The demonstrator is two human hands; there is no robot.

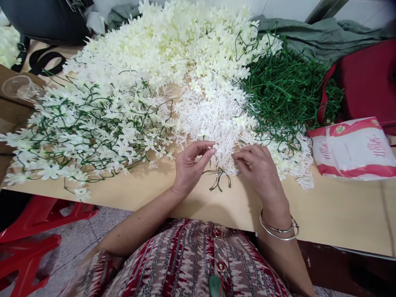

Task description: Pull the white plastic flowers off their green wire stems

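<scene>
From where I stand, both hands are at work over the middle of the counter (pixel 334 214), not far in from its near edge. The left hand (pixel 193 167) has its thumb and forefinger drawn close, with a small white blossom (pixel 219 149) right at their tips; I can't tell whether the grip is actually pinching it. The right hand (pixel 258 169), two bangles (pixel 280 233) around its wrist, has its fingers bunched and pointing toward the left one. What lies between those fingers is hidden, so I can't say if that grip is closed on anything.

A few loose green stems (pixel 220 179) lie on the counter between the hands, toward the near edge. Just beyond the fingertips spreads a patch of thin white spiky pieces (pixel 204 113). Behind it, a big heap of cream-white flowers (pixel 173 33) runs back toward the far edge. White flowers on green stems (pixel 102 132) cover the left part of the counter, reaching close to its near left corner.

Right of the middle sits a tangled green pile (pixel 284 86), with a red bag (pixel 368 78) beside it at the right end. A pink-and-white packet (pixel 355 148) lies in front of that bag.
</scene>
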